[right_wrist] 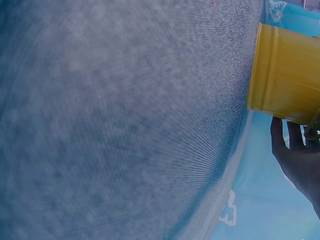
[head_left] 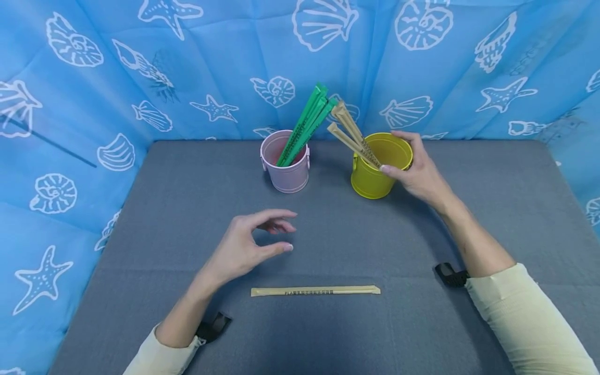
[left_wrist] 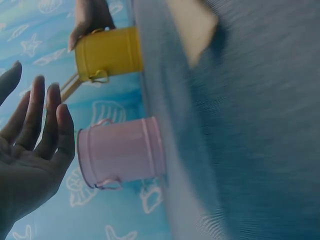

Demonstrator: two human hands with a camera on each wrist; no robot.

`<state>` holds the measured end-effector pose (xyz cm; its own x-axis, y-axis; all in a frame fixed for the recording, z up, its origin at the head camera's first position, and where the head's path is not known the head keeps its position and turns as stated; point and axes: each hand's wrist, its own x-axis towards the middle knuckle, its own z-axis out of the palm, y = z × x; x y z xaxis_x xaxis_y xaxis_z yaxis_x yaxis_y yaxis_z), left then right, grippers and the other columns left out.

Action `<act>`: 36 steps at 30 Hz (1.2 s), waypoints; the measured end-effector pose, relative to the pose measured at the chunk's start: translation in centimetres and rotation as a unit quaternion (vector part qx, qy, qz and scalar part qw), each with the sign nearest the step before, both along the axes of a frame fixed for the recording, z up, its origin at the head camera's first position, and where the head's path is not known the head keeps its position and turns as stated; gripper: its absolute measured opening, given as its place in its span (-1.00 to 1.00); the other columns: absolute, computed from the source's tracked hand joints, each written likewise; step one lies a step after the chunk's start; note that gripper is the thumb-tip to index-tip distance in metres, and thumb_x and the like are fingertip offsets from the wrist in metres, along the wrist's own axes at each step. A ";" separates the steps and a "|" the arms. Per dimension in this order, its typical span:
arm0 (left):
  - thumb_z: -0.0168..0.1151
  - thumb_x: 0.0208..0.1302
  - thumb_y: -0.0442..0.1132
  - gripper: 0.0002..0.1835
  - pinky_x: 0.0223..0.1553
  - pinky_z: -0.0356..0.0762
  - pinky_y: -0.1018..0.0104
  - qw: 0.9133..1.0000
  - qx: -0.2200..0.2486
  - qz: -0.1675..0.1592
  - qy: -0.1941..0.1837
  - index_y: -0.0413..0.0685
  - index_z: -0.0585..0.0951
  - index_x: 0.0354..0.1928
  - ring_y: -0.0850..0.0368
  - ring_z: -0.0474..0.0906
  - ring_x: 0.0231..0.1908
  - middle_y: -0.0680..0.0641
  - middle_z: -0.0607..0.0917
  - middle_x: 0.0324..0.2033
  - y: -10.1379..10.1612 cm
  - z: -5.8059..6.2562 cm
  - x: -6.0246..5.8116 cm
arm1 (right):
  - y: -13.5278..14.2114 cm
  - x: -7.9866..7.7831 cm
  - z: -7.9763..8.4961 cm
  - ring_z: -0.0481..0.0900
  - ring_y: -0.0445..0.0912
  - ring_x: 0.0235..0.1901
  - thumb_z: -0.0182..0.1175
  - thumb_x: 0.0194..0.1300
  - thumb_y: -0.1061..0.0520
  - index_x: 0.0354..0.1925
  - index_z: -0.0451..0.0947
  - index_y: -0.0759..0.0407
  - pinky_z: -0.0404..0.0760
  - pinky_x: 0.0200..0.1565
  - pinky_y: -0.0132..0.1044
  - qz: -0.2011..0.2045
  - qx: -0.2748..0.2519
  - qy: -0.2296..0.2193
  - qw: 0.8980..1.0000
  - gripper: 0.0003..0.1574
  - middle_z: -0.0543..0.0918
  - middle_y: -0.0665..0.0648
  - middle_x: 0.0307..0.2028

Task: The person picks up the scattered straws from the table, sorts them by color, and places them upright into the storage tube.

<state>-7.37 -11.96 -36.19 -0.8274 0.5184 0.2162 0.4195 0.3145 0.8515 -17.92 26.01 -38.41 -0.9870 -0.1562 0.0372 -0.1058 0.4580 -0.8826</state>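
My right hand (head_left: 421, 169) grips the right side of a small yellow bucket (head_left: 372, 182), thumb at the front of the rim and fingers around the far side. Several tan paper-wrapped straws (head_left: 352, 130) lean out of that bucket to the left. In the right wrist view, fingers lie along the wall of the yellow bucket (right_wrist: 290, 75). My left hand (head_left: 246, 242) hovers over the table with nothing in it, thumb and fingers apart. In front of it, one tan wrapped straw (head_left: 315, 290) with dark printing lies crosswise on the table.
A pink bucket (head_left: 288, 178) stands left of the yellow one, with several green wrapped straws (head_left: 304, 127) leaning right in it. The table has a grey cloth (head_left: 187, 198). Behind and beside it hangs a blue curtain (head_left: 225, 57) printed with white shells.
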 end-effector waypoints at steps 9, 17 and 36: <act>0.52 0.10 -0.21 -0.44 -0.08 0.60 0.11 0.999 -0.012 -0.001 -0.036 0.00 0.60 0.18 0.00 0.65 -0.12 -0.04 0.73 -0.09 -1.4 -1.4 1.9 | -0.1 0.1 0.1 0.37 0.04 0.23 0.32 0.33 -0.04 0.50 -0.01 -0.02 0.38 0.22 -0.11 -0.001 0.005 -0.004 1.000 -0.02 0.31 0.22 0.31; 0.54 0.06 -0.30 -0.49 -0.10 0.60 0.10 0.998 -0.006 0.000 -0.060 0.07 0.65 0.11 0.04 0.66 -0.15 0.00 0.74 -0.13 -1.5 -1.6 3.0 | 0.0 0.1 0.3 0.38 0.03 0.22 0.32 0.33 -0.03 0.50 -0.02 -0.02 0.40 0.19 -0.19 -0.003 0.001 -0.006 1.000 -0.02 0.31 0.22 0.31; 0.55 0.05 -0.30 -0.52 -0.09 0.60 0.32 0.969 -0.139 -0.071 -0.193 0.04 0.66 0.07 0.24 0.66 -0.16 0.11 0.71 -0.11 -2.7 -3.5 3.9 | -0.2 0.1 0.2 0.34 0.10 0.26 0.31 0.33 -0.07 0.51 -0.05 -0.02 0.32 0.27 0.09 -0.003 -0.004 -0.023 1.000 0.01 0.28 0.25 0.32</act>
